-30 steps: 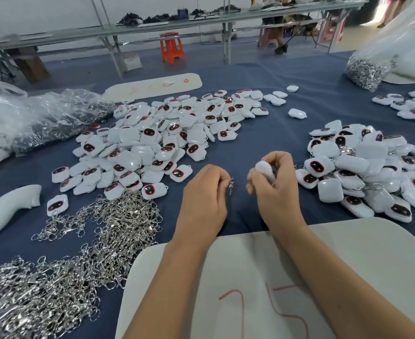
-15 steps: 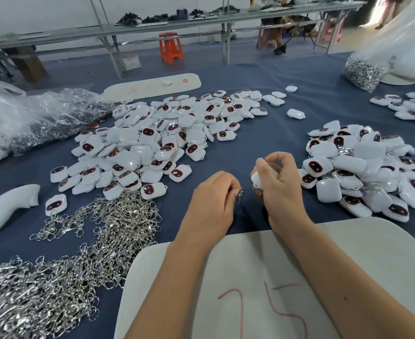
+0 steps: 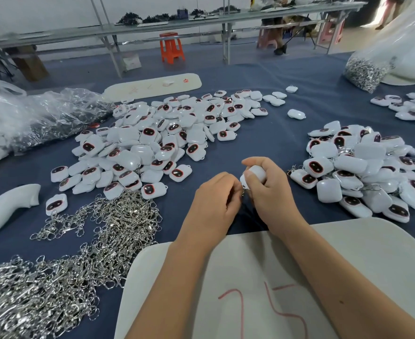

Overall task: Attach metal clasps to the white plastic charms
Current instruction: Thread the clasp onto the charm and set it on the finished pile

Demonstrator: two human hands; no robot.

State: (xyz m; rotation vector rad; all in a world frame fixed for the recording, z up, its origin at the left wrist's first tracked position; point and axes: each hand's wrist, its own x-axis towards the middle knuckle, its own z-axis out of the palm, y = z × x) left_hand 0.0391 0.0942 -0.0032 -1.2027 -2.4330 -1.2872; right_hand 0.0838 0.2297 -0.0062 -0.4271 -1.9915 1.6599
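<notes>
At frame centre, a white rounded plastic charm [image 3: 256, 172] is gripped by the right hand [image 3: 268, 192]; a small silver metal clasp [image 3: 243, 192] is pinched by the curled left hand [image 3: 216, 201], knuckles touching.

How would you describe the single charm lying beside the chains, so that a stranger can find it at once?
Start at the big heap of silver clasps on the blue cloth at the left. At its upper left edge, near a white handle-shaped part, lies one white charm. Face up, it lies apart from the large charm pile.
</notes>
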